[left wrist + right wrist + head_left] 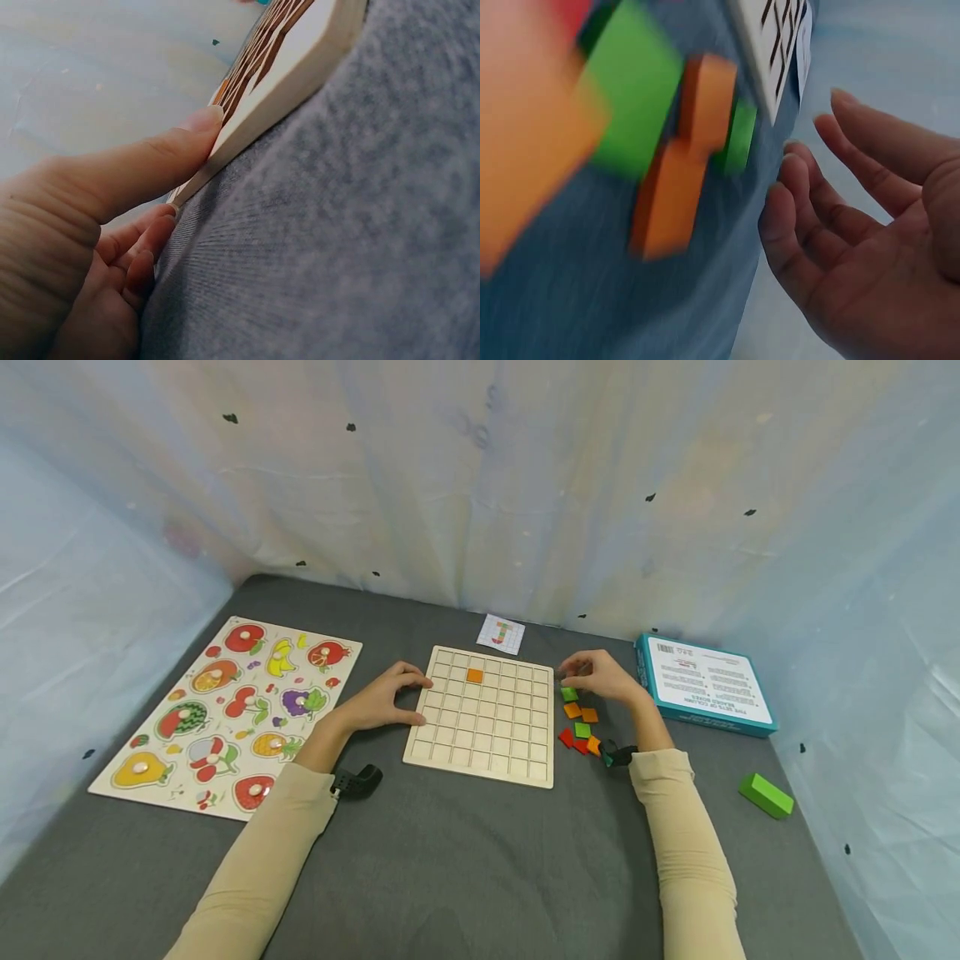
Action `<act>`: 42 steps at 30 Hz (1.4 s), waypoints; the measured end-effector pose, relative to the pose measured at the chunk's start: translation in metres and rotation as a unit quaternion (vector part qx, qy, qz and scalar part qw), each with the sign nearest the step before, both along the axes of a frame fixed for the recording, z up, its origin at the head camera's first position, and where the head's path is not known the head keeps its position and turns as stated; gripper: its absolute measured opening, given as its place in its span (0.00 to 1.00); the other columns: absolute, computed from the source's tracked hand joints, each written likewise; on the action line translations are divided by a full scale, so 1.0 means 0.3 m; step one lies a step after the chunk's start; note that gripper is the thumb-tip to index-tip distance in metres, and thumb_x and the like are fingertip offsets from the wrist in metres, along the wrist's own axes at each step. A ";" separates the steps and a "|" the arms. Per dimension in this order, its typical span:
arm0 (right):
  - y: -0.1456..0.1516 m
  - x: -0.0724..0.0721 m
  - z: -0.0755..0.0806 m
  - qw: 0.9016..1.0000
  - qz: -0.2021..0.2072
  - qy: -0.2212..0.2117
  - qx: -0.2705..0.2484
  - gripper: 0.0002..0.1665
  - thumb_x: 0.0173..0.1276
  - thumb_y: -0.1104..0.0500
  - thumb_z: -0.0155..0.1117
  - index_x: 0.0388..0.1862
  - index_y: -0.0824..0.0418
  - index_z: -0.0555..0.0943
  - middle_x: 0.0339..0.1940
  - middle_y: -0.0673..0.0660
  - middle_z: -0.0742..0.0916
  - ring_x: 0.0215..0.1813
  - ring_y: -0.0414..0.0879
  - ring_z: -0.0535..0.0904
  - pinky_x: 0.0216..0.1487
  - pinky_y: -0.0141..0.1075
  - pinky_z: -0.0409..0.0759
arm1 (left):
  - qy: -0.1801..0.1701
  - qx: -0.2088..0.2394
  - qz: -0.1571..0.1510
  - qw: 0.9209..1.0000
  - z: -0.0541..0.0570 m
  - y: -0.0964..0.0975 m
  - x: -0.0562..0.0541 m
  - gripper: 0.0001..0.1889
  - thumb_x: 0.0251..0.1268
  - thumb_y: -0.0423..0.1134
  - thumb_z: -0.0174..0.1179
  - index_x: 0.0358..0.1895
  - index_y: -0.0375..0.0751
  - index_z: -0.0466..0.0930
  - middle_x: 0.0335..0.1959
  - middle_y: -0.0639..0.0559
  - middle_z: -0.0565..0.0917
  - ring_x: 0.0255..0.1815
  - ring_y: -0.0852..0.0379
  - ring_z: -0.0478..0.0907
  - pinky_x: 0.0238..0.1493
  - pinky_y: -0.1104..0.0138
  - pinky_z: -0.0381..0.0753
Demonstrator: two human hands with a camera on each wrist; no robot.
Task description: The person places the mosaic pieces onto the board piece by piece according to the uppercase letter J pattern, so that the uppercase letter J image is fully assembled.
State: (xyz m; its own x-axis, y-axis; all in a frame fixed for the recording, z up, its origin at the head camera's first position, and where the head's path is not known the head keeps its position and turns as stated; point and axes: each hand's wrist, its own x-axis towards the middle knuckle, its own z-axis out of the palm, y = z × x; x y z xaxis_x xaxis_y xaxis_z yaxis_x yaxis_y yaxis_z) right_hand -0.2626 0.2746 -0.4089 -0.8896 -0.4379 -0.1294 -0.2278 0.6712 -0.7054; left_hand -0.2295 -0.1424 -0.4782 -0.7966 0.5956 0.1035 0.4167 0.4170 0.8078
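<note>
A pale wooden grid board [480, 768] lies flat on the table, with one orange square tile [475, 676] in a cell of its upper left part. My left hand [378, 697] touches the board's left edge; in the left wrist view its thumb [161, 161] rests against the rim with the fingers lower down. Beyond the board's right edge, my right hand [600, 674] hovers by a green tile [569, 694]. The right wrist view shows its thumb and fingers apart, nothing between them. More orange [589, 716], green [582, 730] and red tiles [566, 738] lie loosely below it.
A small pattern card [501, 635] lies behind the board. On the left is a fruit puzzle board [247, 727]. A teal-edged box [705, 683] lies at the back right, and a green block [766, 796] sits near the right table edge. Hanging sheets [450, 485] enclose the table.
</note>
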 end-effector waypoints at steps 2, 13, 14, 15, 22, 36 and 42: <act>0.045 0.017 0.000 1.000 0.000 -0.012 0.001 0.19 0.71 0.66 0.64 0.56 0.76 0.78 0.49 0.72 0.81 0.44 0.64 0.79 0.45 0.52 0.80 | 0.000 0.000 0.001 1.000 -0.002 0.000 -0.002 0.33 0.56 0.41 0.76 0.65 0.37 0.75 0.64 0.40 0.67 0.67 0.41 0.64 0.68 0.45 0.60; 0.154 0.123 -0.048 1.000 0.012 -0.002 0.006 0.16 0.69 0.68 0.65 0.54 0.73 0.80 0.45 0.69 0.82 0.40 0.56 0.76 0.38 0.37 0.74 | 0.006 0.002 -0.002 1.000 -0.003 0.000 -0.004 0.33 0.56 0.41 0.75 0.65 0.37 0.75 0.64 0.40 0.67 0.67 0.41 0.64 0.68 0.44 0.61; 0.160 0.133 -0.052 1.000 0.010 0.002 0.005 0.16 0.69 0.68 0.66 0.54 0.73 0.81 0.46 0.68 0.83 0.40 0.55 0.76 0.38 0.37 0.74 | 0.006 0.000 -0.002 1.000 -0.002 -0.001 -0.003 0.33 0.57 0.41 0.75 0.65 0.37 0.75 0.64 0.39 0.67 0.67 0.41 0.64 0.68 0.44 0.61; 0.165 0.142 -0.054 1.000 0.008 0.005 0.005 0.16 0.69 0.68 0.66 0.54 0.72 0.81 0.47 0.68 0.83 0.41 0.55 0.76 0.39 0.37 0.74 | 0.008 -0.001 -0.002 1.000 -0.001 -0.001 -0.003 0.33 0.57 0.41 0.75 0.65 0.37 0.75 0.64 0.39 0.67 0.67 0.40 0.64 0.68 0.44 0.61; 0.176 0.174 -0.057 1.000 0.003 0.019 0.006 0.18 0.68 0.68 0.66 0.55 0.73 0.80 0.50 0.68 0.82 0.44 0.57 0.75 0.43 0.43 0.74 | 0.017 -0.005 -0.002 1.000 -0.002 -0.003 -0.007 0.32 0.57 0.41 0.75 0.65 0.36 0.76 0.63 0.39 0.67 0.66 0.40 0.64 0.67 0.44 0.61; 0.178 0.153 -0.098 1.000 -0.004 0.023 0.018 0.14 0.67 0.69 0.67 0.52 0.71 0.83 0.46 0.66 0.82 0.40 0.54 0.72 0.40 0.39 0.72 | -0.001 0.001 0.003 1.000 0.003 0.002 0.010 0.32 0.57 0.42 0.75 0.65 0.37 0.76 0.64 0.40 0.67 0.68 0.41 0.64 0.68 0.44 0.60; 0.171 0.159 -0.095 1.000 -0.023 0.018 0.012 0.13 0.67 0.68 0.68 0.50 0.70 0.82 0.47 0.67 0.82 0.37 0.53 0.72 0.38 0.37 0.71 | 0.002 0.001 0.005 1.000 0.003 0.002 0.008 0.32 0.56 0.42 0.75 0.64 0.37 0.76 0.64 0.40 0.67 0.67 0.41 0.64 0.68 0.44 0.61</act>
